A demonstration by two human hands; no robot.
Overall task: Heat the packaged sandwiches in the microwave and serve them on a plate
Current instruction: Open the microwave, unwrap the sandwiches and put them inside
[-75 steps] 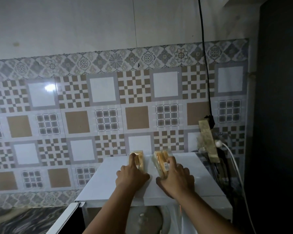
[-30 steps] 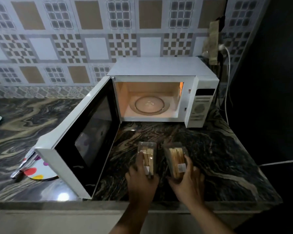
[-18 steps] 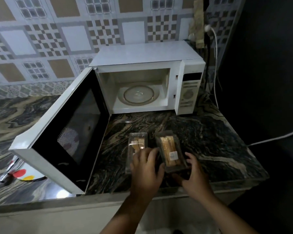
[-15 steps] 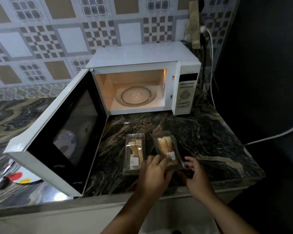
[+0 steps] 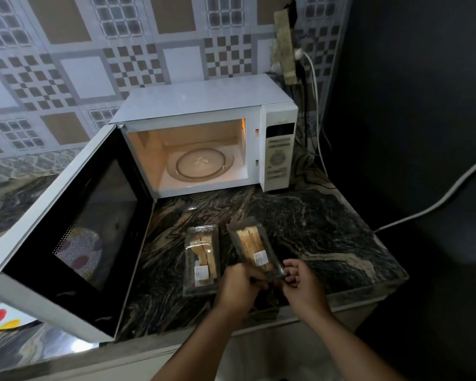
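Note:
Two clear-plastic sandwich packs lie on the dark marble counter in front of the microwave. The left sandwich pack (image 5: 202, 258) lies flat and untouched. The right sandwich pack (image 5: 254, 248) is tilted, and both hands grip its near end: my left hand (image 5: 238, 288) on its left corner, my right hand (image 5: 302, 284) on its right corner. The white microwave (image 5: 204, 105) stands at the back with its door (image 5: 66, 235) swung wide open to the left, its inside lit, and its glass turntable (image 5: 201, 163) bare.
A white plate with coloured dots (image 5: 3, 321) shows at the left edge, partly behind the door. Cables (image 5: 313, 86) and a plug strip hang on the tiled wall right of the microwave. The counter edge (image 5: 368, 295) runs just beyond my hands; a dark wall stands on the right.
Both packs came down from the microwave top to the counter. My left hand let go of the left pack and joined my right hand on the right pack's near end.

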